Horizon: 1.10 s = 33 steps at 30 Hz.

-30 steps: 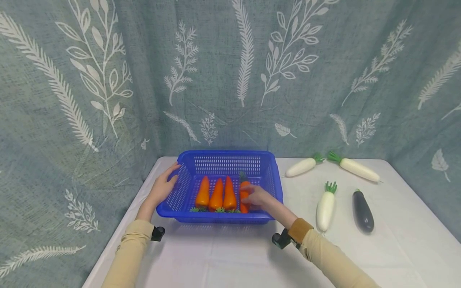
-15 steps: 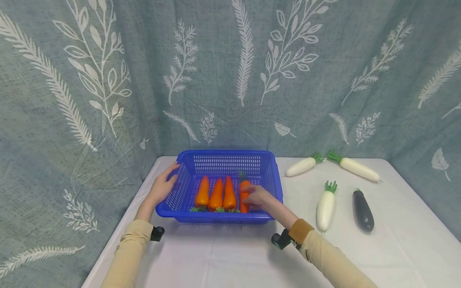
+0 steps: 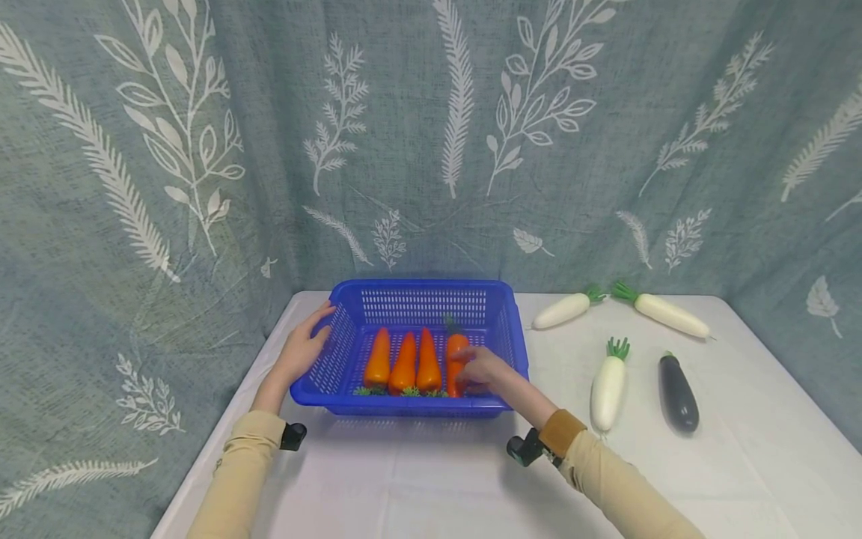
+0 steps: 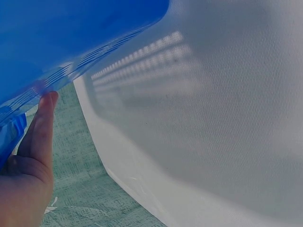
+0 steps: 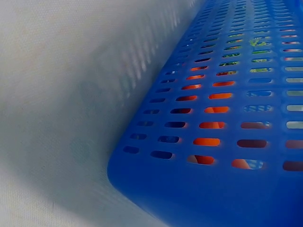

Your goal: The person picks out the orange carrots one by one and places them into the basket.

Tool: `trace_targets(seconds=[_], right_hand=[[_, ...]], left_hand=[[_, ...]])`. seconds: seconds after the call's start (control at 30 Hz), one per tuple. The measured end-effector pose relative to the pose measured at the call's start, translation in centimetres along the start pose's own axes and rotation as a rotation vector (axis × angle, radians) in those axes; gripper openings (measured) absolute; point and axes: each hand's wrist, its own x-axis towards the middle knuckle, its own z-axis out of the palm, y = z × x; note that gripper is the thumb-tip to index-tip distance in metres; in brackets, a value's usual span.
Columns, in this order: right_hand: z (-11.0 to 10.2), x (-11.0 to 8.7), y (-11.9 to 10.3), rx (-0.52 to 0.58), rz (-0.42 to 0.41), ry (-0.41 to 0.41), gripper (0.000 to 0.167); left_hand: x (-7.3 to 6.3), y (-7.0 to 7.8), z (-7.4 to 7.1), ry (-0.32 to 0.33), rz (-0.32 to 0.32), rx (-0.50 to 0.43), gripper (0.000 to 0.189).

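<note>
Inside the blue plastic basket [image 3: 417, 402], three orange carrots [image 3: 403, 367] lie side by side, their leafy ends toward me. At the right of that row is another carrot [image 3: 456, 346], its green top pointing to the back. My right hand [image 3: 486, 369] reaches over the basket's near right side and pinches this carrot, partly covering it. In the right wrist view, the perforated basket wall hides most of the hand. My left hand [image 3: 303, 349] touches the basket's left side; its fingers [image 4: 45, 125] look straight in the left wrist view.
Right of the basket, three white radishes [image 3: 608, 393] and a dark eggplant [image 3: 679, 394] lie on the white tablecloth [image 3: 404, 479]. A grey-green curtain [image 3: 417, 150] with leaf patterns hangs behind the table and along its sides.
The carrot under my right hand has shifted slightly, its green top moving a little to the back and left. Both hands stay nearly in place.
</note>
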Motion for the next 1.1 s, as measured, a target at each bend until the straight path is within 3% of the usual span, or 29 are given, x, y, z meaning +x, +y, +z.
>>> trace_targets(seconds=[0.3,1.1], right_hand=[[-0.19,0.16,0.06,0.033,0.017,-0.022,0.049],[-0.8,-0.11,0.14,0.21,0.011,0.085,0.039]], left_hand=[[0.01,0.11,0.03,0.006,0.001,0.001,0.043],[-0.05,0.06,0.13,0.008,-0.01,-0.01,0.043]])
